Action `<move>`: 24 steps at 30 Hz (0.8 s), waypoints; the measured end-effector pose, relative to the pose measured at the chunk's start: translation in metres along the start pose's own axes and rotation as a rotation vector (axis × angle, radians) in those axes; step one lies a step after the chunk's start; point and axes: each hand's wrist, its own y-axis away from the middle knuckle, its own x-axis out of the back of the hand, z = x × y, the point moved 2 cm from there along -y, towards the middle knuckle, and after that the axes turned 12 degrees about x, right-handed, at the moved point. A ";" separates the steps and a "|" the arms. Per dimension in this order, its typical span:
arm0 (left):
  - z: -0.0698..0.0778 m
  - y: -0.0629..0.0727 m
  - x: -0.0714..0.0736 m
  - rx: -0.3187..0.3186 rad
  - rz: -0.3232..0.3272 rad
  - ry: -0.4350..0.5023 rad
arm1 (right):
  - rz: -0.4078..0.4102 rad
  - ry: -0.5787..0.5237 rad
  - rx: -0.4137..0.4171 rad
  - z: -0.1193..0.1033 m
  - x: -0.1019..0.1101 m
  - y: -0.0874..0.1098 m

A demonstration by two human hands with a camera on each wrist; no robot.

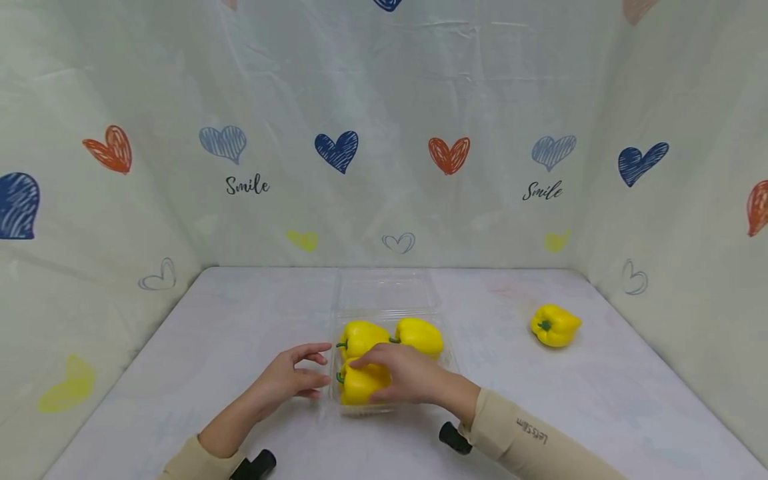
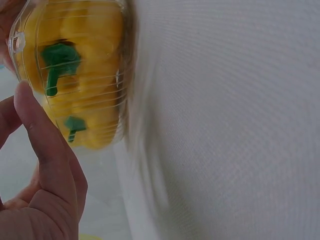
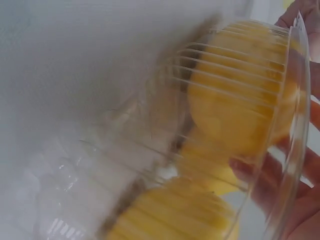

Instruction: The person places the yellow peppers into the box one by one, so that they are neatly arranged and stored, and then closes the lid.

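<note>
This is a small booth screened off around a table, though whether it stands in a home, a lab or an office cannot be told. A pale, creased sheet (image 1: 510, 80) hangs along the far, left and right sides, printed with coloured hearts (image 1: 337, 152) and the word "Smile" (image 1: 247, 185). It hides the room behind the white tabletop (image 1: 252, 307), whose surface looks woven in the left wrist view.
</note>
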 end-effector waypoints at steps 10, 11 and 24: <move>0.000 0.000 0.000 0.009 0.003 0.006 | 0.039 -0.063 0.003 0.005 0.009 0.011; 0.000 0.000 0.000 0.009 0.002 0.006 | 0.052 -0.072 0.006 0.005 0.011 0.013; -0.001 0.000 0.000 0.011 0.007 0.000 | 0.195 -0.047 0.014 0.019 0.027 0.039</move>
